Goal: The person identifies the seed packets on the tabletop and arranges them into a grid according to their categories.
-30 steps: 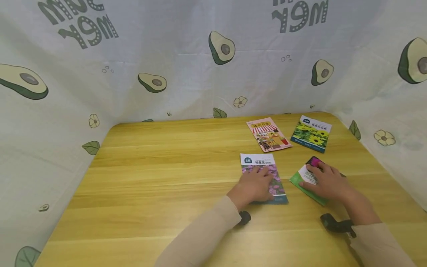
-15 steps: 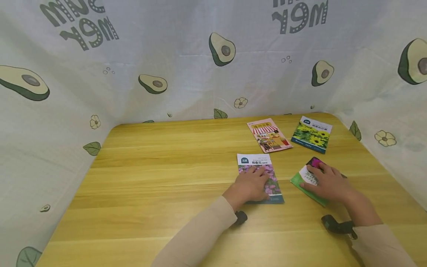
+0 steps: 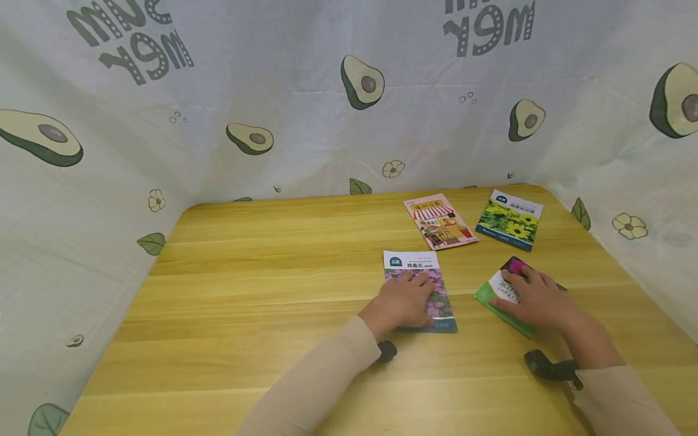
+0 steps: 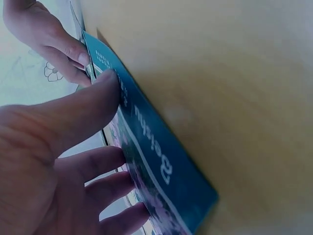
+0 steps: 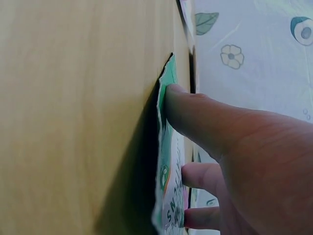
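Observation:
In the head view, my left hand (image 3: 405,300) presses on a seed packet with pink-purple flowers (image 3: 440,297), its fingers spread over the front. The left wrist view shows the left thumb (image 4: 105,93) on that packet's blue-green bottom strip (image 4: 161,142). To the right, my right hand (image 3: 537,297) rests on a green and white seed packet (image 3: 498,297) with a magenta flower, covering part of it. In the right wrist view the right thumb (image 5: 188,110) touches the green end of this packet (image 5: 168,142), whose near edge stands a little off the table.
Behind the hands lie a pink packet with a shop picture (image 3: 440,221) and a yellow-flower seed packet (image 3: 509,219). They are on a wooden table (image 3: 262,266), backed by a white avocado-print cloth (image 3: 305,79). A black camera mount (image 3: 548,367) sits at the right wrist.
My left hand has slid the purple-flower packet a short way left, opening a wider gap to the green one. The right hand and the other packets have stayed in place.

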The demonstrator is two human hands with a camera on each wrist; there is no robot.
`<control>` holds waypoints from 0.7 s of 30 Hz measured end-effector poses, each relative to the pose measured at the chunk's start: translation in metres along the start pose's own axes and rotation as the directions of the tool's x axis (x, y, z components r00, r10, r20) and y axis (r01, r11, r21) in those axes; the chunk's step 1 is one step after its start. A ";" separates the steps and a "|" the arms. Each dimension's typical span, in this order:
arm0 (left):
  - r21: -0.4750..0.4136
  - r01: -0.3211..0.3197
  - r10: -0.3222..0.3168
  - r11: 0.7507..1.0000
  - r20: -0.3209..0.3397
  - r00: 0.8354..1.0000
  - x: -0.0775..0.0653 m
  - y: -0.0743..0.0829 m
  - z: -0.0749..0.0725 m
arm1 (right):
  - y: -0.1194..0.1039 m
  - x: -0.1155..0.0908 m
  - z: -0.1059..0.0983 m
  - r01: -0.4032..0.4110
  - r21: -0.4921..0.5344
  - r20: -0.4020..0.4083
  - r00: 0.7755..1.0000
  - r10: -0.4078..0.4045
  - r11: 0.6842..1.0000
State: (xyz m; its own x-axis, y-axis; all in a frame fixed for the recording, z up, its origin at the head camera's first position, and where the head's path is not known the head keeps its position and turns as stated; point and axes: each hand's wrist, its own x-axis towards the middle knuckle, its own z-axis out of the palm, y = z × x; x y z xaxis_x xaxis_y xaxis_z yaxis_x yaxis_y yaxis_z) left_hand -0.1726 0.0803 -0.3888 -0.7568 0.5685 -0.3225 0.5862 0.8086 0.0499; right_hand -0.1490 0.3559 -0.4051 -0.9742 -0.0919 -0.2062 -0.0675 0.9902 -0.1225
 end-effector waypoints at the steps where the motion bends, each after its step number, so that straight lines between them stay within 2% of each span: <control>1: -0.005 0.002 -0.002 1.000 0.001 1.000 -0.001 -0.001 0.000 | 0.000 0.000 0.000 -0.003 0.002 0.003 1.000 0.003 1.000; 12: -0.029 0.006 -0.006 1.000 0.007 1.000 -0.008 -0.008 0.002 | 0.001 -0.001 -0.002 -0.016 -0.001 0.011 1.000 0.016 1.000; 21: -0.054 0.006 -0.005 0.999 0.020 1.000 -0.017 -0.022 0.005 | -0.002 -0.001 -0.004 -0.003 -0.004 0.015 1.000 0.003 1.000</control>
State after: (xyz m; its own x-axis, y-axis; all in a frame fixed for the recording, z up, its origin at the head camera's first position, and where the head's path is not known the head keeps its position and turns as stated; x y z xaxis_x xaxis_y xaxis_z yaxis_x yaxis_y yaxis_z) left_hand -0.1709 0.0523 -0.3886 -0.7536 0.5616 -0.3416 0.5653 0.8189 0.0993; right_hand -0.1483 0.3539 -0.4011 -0.9710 -0.0906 -0.2214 -0.0654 0.9908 -0.1185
